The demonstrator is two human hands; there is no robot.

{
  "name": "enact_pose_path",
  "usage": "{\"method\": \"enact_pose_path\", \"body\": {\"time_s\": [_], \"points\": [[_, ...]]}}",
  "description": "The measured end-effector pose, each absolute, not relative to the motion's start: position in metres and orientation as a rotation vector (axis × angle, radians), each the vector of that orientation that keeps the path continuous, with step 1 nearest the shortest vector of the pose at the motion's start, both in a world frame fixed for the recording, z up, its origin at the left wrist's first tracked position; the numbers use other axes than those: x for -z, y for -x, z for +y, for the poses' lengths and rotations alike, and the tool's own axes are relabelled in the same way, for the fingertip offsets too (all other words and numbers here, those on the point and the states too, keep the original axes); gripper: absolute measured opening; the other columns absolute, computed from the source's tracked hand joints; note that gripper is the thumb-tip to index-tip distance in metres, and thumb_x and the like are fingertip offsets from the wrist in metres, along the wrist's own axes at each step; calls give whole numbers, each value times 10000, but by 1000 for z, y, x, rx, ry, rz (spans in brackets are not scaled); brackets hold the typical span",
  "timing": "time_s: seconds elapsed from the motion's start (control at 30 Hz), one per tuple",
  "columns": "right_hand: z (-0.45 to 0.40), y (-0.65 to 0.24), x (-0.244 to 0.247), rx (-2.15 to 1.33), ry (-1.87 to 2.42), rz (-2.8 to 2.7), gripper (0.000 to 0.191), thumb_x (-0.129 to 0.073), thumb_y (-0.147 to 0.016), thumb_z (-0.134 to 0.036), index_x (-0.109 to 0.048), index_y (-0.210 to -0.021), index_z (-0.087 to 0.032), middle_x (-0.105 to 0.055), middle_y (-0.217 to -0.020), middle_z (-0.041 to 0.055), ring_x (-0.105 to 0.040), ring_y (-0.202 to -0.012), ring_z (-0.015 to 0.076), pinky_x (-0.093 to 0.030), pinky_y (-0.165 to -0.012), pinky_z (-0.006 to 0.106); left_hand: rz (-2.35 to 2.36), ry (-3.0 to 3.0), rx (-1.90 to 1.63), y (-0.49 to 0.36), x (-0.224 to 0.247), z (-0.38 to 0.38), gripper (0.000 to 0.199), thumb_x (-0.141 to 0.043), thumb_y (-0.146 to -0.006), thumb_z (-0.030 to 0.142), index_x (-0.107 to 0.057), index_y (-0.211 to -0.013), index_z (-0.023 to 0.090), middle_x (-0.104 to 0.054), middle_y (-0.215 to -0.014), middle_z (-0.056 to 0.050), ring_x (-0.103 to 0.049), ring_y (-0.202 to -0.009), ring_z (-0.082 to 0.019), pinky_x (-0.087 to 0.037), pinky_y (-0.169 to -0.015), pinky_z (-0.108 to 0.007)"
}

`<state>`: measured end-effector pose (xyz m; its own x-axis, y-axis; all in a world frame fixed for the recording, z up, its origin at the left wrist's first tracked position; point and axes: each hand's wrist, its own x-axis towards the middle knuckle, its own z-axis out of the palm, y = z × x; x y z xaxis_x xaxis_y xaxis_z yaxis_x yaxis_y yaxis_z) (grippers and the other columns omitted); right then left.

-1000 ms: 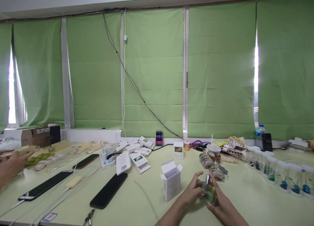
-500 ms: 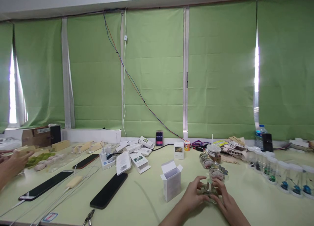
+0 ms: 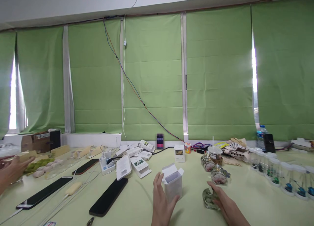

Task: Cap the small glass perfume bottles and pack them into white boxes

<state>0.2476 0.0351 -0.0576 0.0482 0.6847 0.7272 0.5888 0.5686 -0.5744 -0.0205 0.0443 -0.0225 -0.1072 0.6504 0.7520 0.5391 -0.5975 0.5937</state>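
Near the front edge of the table, my left hand [image 3: 163, 199] is around the lower left of an upright white box [image 3: 173, 186] with its top flaps raised, thumb and fingers apart. Whether the fingers press on the box is hard to tell. To the right, my right hand [image 3: 224, 201] has its thumb and fingers on a clear glass-like object [image 3: 210, 199] resting on the table. Just behind it sit more clear rounded objects [image 3: 219, 175] with pinkish contents. A small white box with a picture [image 3: 179, 154] stands farther back.
White boxes [image 3: 140, 166] lie piled at centre left, by a black phone [image 3: 108, 197], cables and a power bank [image 3: 74, 188]. Clear cylinders [image 3: 286, 177] line the right side. Another person's hand [image 3: 14, 168] is at the far left, near green and pink items.
My left hand has let go of the clear object and moved left to the open white box. My right hand stays at the clear object. The view has tilted slightly upward.
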Motion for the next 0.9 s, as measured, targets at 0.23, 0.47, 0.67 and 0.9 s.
{"method": "enact_pose_path", "body": {"time_s": [0.23, 0.47, 0.67, 0.9], "points": [[31, -248, 61, -120, 1025, -1581, 343, -435, -841, -269, -626, -1127, -265, -670, -1086, 66, -645, -1000, 192, -554, -743, 242, 1039, -2079, -1531, 25, 37, 44, 555, -465, -839, 111, -288, -1343, 261, -571, -1223, -101, -610, -1014, -201, -478, -887, -346], [34, -265, 68, -149, 961, -1477, 303, -540, -838, -353, -590, -1128, -279, -655, -1129, 50, -638, -1036, 212, -565, -812, 289, 611, -2580, -1638, 21, 33, 34, 596, -461, -843, 42, -298, -1318, 362, -583, -1171, -62, -607, -1031, -160, -522, -828, -284], [28, -257, 51, -276, 770, -1097, 445, -668, -771, -337, -467, -1153, -229, -652, -1102, 100, -652, -1002, 243, -582, -770, 385, 486, -2713, -1622, 19, 22, 27, 694, -406, -876, 27, -128, -1367, 430, -540, -1228, -64, -600, -1048, -149, -530, -815, -264], [-10, -235, 21, -248, 629, -1176, 248, -691, -755, -301, -590, -968, -222, -733, -893, 100, -705, -855, 287, -608, -691, 392, 409, -2717, -1555, 19, 24, 29, 688, -420, -887, 46, -120, -1385, 414, -554, -1211, -75, -595, -1047, -142, -511, -834, -259]]}}
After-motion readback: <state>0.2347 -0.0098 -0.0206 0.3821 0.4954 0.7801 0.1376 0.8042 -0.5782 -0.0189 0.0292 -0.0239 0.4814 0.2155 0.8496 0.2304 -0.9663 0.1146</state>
